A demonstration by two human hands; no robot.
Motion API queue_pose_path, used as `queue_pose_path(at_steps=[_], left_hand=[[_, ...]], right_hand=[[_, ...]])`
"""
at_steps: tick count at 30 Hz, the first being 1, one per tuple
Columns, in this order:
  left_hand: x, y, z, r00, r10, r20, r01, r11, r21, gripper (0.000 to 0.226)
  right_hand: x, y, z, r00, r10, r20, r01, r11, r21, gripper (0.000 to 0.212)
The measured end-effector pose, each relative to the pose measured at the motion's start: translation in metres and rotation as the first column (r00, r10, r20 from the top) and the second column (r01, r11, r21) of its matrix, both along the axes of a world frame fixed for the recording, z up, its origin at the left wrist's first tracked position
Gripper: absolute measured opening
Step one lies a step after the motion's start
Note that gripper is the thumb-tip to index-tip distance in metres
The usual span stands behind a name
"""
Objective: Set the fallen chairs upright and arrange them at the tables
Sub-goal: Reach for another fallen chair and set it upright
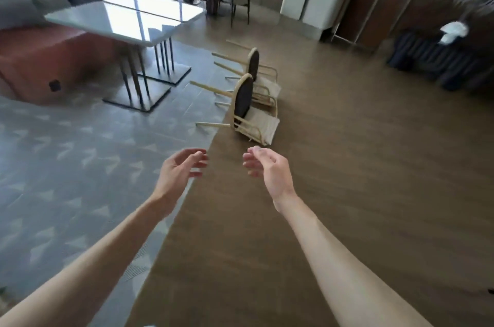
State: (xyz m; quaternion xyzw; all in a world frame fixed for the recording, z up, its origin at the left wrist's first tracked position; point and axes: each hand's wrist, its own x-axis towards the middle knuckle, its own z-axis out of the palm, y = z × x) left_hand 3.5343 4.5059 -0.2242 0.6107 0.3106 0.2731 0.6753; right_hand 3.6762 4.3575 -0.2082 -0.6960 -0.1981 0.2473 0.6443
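I see both bare forearms reaching forward into the lower half of the view. The left hand [184, 166] is loosely open, fingers curled and spread, holding nothing. The right hand [267, 166] is likewise empty, its fingers bent inward in a relaxed curl. The two hands are near each other but apart, palms turned roughly toward one another, and neither touches any object.

I note two fallen chairs ahead of the hands. The nearer chair [247, 110] lies on its back on the brown wood-look floor [361, 179], its dark round seat standing on edge, its pale legs pointing left and its light woven backrest flat on the floor. It is near the right hand but clear of it. The farther chair [254, 69] lies in the same attitude just behind the first, close to touching; I cannot tell whether the frames meet.

The chair legs reach over the edge of the grey patterned carpet [66, 152]. On that carpet, left of the chairs and well apart from the hands, stands a glossy white-topped table [120, 16] on thin dark legs. A red bench [34, 59] runs along its far side.
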Motion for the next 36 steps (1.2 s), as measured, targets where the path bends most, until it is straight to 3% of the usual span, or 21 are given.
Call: queue_pose_path(at_steps=[8, 17, 24, 30, 36], left_hand=[[0.189, -0.019, 0.006, 0.981, -0.193, 0.02, 0.191, 0.979, 0.071, 0.025], [0.491, -0.002, 0.017, 0.938, -0.333, 0.094, 0.337, 0.94, -0.042, 0.019], [0.682, -0.001, 0.03, 0.906, -0.413, 0.09, 0.416, 0.909, -0.018, 0.019], [0.831, 0.016, 0.002, 0.929, -0.364, 0.063, 0.365, 0.931, -0.009, 0.02], [0.952, 0.052, -0.016, 0.99, -0.136, 0.029, 0.139, 0.98, -0.143, 0.019]], right_hand=[[0.16, -0.036, -0.002, 0.977, -0.214, -0.011, 0.215, 0.976, 0.022, 0.026], [0.407, -0.023, 0.006, 0.922, -0.386, -0.019, 0.387, 0.921, 0.042, 0.027], [0.585, -0.025, 0.028, 0.888, -0.461, -0.007, 0.46, 0.885, 0.076, 0.028], [0.752, -0.013, 0.01, 0.905, -0.426, -0.018, 0.425, 0.9, 0.092, 0.024], [0.912, 0.034, -0.001, 0.962, -0.265, -0.062, 0.266, 0.964, 0.005, 0.025]])
